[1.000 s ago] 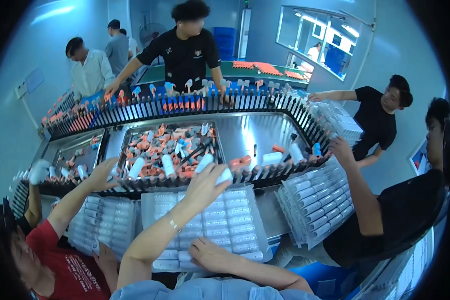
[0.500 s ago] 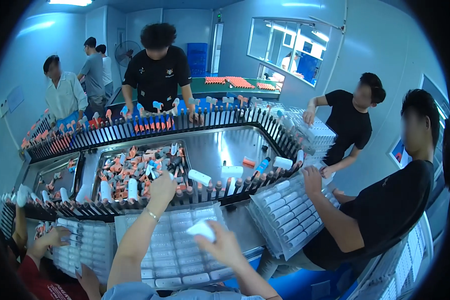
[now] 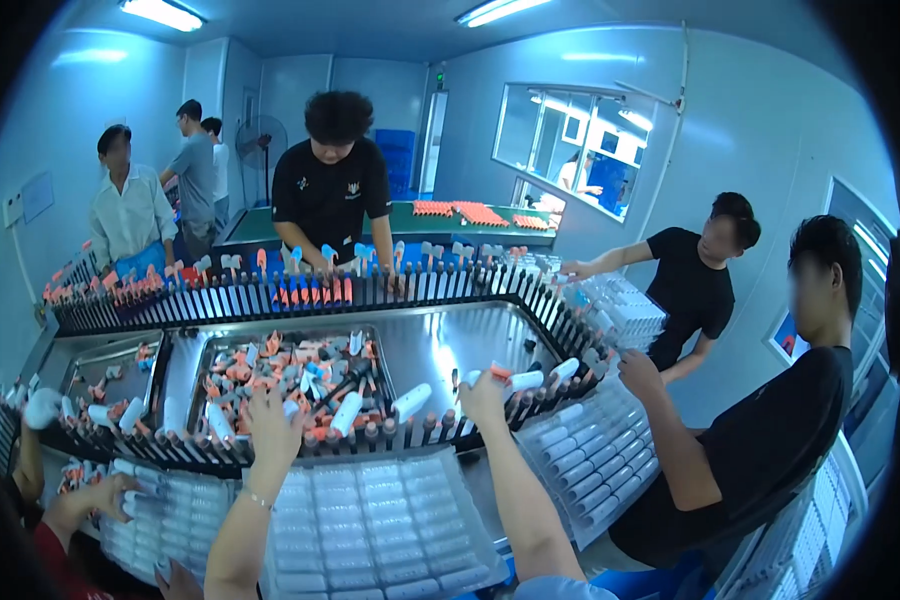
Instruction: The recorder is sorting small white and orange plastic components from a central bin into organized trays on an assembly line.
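Observation:
My left hand [image 3: 273, 425] reaches over the near row of black posts, its fingers curled at a small white plastic shell [image 3: 291, 408] that they partly hide. At the same row, farther right, my right hand [image 3: 483, 398] has its fingers closed around another white shell [image 3: 469, 378], mostly covered by them. Between the hands, white shells sit tilted on posts, one [image 3: 345, 413] beside my left hand and one [image 3: 411, 401] nearer my right. Below my forearms lies a clear plastic blister tray [image 3: 370, 520] with rows of pockets; white shells show along its near edge.
A metal bin [image 3: 381, 345] of loose orange, grey and blue parts lies beyond the near posts [image 3: 435, 425]. At right, a person [image 3: 770, 440] handles a tray filled with white shells [image 3: 595, 455]. Another person's hand [image 3: 115, 495] works at a tray on the left. Others stand across the line.
My right hand has moved from above the tray, where it held a white shell, up to the posts. My left hand has shifted left along the posts. The view has tilted upward.

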Available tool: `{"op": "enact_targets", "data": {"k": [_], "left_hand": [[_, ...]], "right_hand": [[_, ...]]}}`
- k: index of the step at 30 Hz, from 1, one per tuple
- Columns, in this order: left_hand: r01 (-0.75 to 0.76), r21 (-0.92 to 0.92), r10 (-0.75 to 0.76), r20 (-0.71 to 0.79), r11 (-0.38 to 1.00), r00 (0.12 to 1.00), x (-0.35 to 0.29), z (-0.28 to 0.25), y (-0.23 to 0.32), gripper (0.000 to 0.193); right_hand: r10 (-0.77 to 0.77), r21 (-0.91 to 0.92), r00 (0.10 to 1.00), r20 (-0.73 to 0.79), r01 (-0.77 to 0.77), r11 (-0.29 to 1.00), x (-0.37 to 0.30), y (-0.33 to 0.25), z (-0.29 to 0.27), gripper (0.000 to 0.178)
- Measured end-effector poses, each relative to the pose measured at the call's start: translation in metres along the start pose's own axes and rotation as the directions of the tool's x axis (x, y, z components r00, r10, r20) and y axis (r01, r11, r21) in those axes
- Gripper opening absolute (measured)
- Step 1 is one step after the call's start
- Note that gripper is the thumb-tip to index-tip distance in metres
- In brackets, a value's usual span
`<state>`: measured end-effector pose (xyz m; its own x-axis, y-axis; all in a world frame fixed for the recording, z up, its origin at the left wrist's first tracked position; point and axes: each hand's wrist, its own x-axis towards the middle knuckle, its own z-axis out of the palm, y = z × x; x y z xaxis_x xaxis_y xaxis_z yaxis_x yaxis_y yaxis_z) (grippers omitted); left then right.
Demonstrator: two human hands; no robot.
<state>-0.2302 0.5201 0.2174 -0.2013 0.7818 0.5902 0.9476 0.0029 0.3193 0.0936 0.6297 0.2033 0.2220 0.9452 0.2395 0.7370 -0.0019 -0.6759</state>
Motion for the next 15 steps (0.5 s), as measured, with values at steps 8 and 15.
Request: {"op": "enact_targets", "data": {"k": [8, 15], "left_hand": [[0.083, -0.961, 0.192, 0.137, 0.263, 0.972, -0.007, -0.133, 0.071, 0.014], [-0.042, -0.992, 0.257, -0.072, -0.122, 0.964, -0.025, -0.234, 0.122, 0.023]], "right_hand": [[-0.055, -0.198, 0.99, 0.127, 0.08, 0.977, -0.002, -0.043, 0.032, 0.036], [-0.329, -0.084, 0.893, 0.308, 0.37, 0.925, -0.027, -0.088, 0.034, 0.035]]}}
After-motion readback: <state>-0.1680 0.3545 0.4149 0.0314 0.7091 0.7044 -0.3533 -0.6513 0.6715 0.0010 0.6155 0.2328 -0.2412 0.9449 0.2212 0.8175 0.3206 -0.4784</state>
